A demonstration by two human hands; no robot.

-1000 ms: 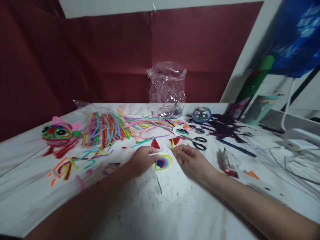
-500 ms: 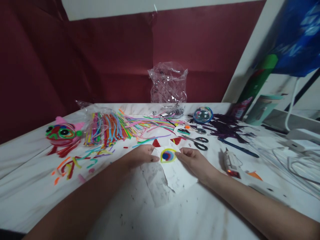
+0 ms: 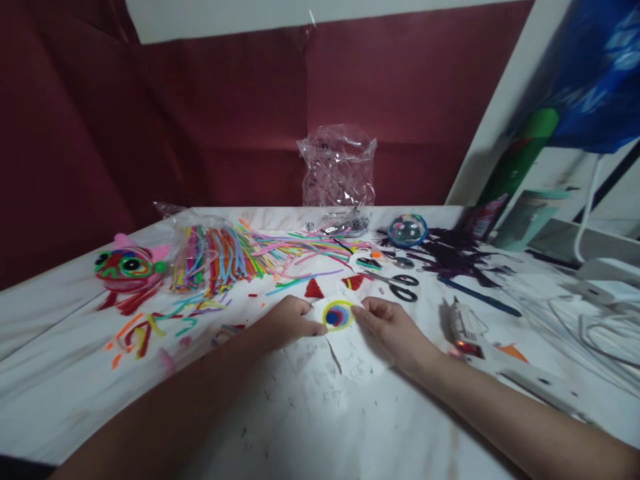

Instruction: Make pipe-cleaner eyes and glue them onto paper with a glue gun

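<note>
With both arms [image 3: 480, 393] stretched forward, the left hand [image 3: 293, 318] and right hand [image 3: 387, 325] faced each other, pinching the white paper [image 3: 357, 353] beside the yellow-rimmed eye shape [image 3: 339, 316].

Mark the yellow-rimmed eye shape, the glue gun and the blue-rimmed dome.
Yellow-rimmed eye shape [image 3: 338, 316], head view: multicoloured centre.
Glue gun [image 3: 462, 324], head view: white body.
Blue-rimmed dome [image 3: 407, 231], head view: clear middle.

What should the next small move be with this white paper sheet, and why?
Probably steady the left hand and gently ease the white paper sheet away with the right hand: both grips sit close beside the yellow-rimmed, multicoloured round piece, and a dark, tear-like line runs below it, so a hard pull might spoil it.
</note>
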